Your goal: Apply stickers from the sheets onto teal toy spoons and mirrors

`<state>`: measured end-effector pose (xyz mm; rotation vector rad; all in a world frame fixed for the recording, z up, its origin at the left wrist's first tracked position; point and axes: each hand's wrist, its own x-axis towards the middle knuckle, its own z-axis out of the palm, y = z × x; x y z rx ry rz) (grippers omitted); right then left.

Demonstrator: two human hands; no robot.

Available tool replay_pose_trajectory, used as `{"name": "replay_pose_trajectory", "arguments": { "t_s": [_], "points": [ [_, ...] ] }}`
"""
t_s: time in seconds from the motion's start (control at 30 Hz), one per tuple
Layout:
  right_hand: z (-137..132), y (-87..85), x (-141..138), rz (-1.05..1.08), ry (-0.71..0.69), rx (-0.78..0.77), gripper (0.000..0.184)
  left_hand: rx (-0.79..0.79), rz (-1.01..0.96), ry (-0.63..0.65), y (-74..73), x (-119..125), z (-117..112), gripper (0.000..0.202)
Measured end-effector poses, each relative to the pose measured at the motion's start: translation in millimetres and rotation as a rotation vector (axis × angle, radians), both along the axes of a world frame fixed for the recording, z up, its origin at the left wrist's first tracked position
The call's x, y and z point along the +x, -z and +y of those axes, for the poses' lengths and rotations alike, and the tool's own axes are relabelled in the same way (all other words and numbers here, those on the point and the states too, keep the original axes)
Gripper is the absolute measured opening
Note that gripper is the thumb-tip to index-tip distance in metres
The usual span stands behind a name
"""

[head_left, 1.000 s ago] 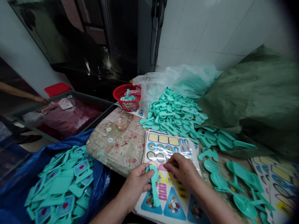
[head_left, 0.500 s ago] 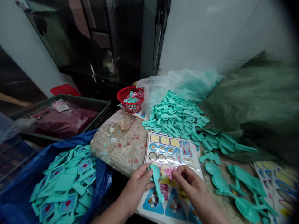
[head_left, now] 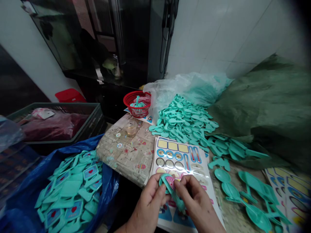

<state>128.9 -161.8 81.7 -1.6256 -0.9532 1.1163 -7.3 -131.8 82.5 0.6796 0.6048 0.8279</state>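
My left hand [head_left: 149, 199] is closed on a teal plastic toy piece [head_left: 177, 200] with a rounded head and a narrow handle. A pink fan-patterned sticker [head_left: 170, 182] lies against the head of that piece. With thumb and finger pinched, my right hand [head_left: 199, 202] grips the sticker's right edge; whether the sticker is fully stuck I cannot tell. Beneath both hands is a stack of sticker sheets [head_left: 173, 156], printed with yellow rectangles, circles, thermometers and blue triangles. My fingers hide part of the toy's head and handle.
A heap of teal toy pieces [head_left: 182, 119] spills from a clear bag behind the sheets. Larger teal pieces [head_left: 259, 218] and more sheets [head_left: 297, 200] lie right. A red basket [head_left: 138, 111] stands at the back; a blue bag [head_left: 110, 178] of stickered pieces sits left, by a crate [head_left: 70, 140].
My right hand has brought the pink sticker left onto the toy's head. Both hands are closer together. The other person's arm at far left has gone from view.
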Motion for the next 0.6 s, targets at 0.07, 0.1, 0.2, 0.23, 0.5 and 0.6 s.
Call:
{"name": "replay_pose_trajectory", "arguments": {
  "t_s": [0.07, 0.1, 0.2, 0.23, 0.5, 0.6],
  "points": [
    [0.0, 1.4, -1.3, 0.011, 0.001, 0.005, 0.036, 0.000, 0.025, -0.021, -0.2, 0.0, -0.8, 0.025],
    [0.0, 2.4, -1.9, 0.016, 0.003, 0.014, 0.035, -0.004, 0.041, -0.026, 0.0, 0.1, -1.1, 0.026],
    [-0.3, 5.0, -3.4, 0.012, 0.007, 0.048, 0.033, -0.010, 0.064, -0.027, 1.2, 0.0, -1.5, 0.026],
    [-0.4, 5.4, -3.7, 0.008, 0.006, 0.053, 0.033, -0.008, 0.059, -0.026, 1.5, -0.2, -1.6, 0.026],
    [-0.1, 0.0, -6.4, 0.005, 0.018, 0.045, 0.036, -0.016, 0.032, -0.024, 1.2, -1.9, -4.6, 0.024],
    [-0.2, -0.4, -7.6, 0.009, 0.024, 0.061, 0.036, -0.023, 0.018, -0.026, -0.1, -0.9, -4.4, 0.026]
  ]
}}
